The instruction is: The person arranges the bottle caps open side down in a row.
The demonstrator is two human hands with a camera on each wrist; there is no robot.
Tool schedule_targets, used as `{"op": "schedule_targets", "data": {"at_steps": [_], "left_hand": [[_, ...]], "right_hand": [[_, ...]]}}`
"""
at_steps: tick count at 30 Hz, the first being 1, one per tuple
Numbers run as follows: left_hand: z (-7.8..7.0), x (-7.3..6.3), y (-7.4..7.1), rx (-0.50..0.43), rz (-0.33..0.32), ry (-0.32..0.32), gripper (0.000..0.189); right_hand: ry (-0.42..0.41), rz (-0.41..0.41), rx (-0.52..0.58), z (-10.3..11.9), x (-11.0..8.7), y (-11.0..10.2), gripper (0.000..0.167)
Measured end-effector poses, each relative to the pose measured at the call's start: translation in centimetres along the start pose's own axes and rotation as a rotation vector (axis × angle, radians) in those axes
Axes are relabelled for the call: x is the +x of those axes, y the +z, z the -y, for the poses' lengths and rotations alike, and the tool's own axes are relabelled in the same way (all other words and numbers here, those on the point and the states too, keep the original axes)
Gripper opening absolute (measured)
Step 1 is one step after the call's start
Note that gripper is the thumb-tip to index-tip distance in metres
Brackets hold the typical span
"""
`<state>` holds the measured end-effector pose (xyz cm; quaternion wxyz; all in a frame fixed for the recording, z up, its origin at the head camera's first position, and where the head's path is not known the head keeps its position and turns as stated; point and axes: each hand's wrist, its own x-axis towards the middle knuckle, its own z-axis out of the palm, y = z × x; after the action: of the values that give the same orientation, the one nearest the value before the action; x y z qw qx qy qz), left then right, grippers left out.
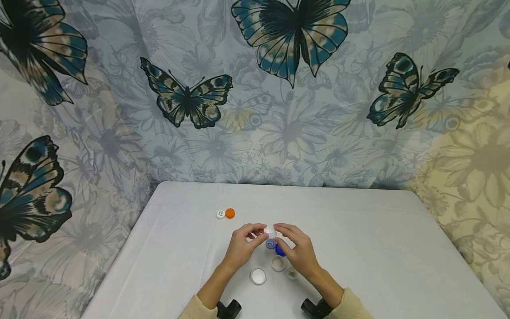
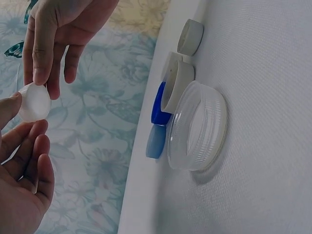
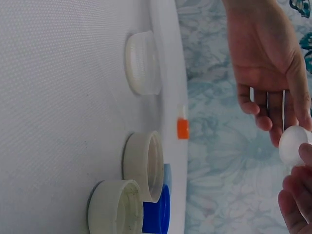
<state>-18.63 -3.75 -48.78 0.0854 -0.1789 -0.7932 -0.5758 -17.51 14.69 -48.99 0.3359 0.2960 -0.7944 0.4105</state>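
Note:
A small white bottle cap (image 1: 270, 231) is held up above the table between both hands. My left hand (image 1: 242, 246) pinches one side of it between thumb and fingers, and my right hand (image 1: 299, 250) pinches the other side. In the left wrist view the cap (image 2: 36, 103) is tilted, its pale round face showing. Just below the hands lie a light blue cap (image 1: 270, 243) and a dark blue cap (image 1: 280, 250), partly covered by the right hand. Closer to me are an off-white cap (image 3: 141, 165), a greenish-white cap (image 3: 114, 209) and a wide translucent cap (image 2: 204, 129).
A white cap (image 1: 221, 214) and an orange cap (image 1: 229, 213) lie side by side at the back left of the white table (image 1: 358, 248). Butterfly-patterned cloth (image 1: 295, 128) hangs behind it. Black devices (image 1: 229, 309) sit at both wrists.

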Motion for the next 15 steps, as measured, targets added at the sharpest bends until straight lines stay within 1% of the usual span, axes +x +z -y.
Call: {"op": "schedule_targets", "data": {"at_steps": [5, 9, 11, 15], "left_hand": [[-0.19, -0.07, 0.11, 0.0, -0.004, -0.044, 0.02], [-0.43, -0.17, 0.32, 0.034, 0.004, -0.079, 0.02], [-0.49, -0.16, 0.39, 0.043, 0.007, -0.084, 0.022], [-0.48, -0.04, 0.27, 0.014, 0.002, -0.08, 0.022]], "right_hand": [[0.006, -0.013, 0.035, -0.01, 0.06, -0.01, 0.039], [0.03, -0.01, 0.078, 0.16, -0.03, 0.0, 0.037], [0.043, 0.005, 0.096, 0.24, -0.01, -0.03, 0.035], [0.06, 0.063, 0.111, 0.14, 0.04, -0.12, 0.035]]}}
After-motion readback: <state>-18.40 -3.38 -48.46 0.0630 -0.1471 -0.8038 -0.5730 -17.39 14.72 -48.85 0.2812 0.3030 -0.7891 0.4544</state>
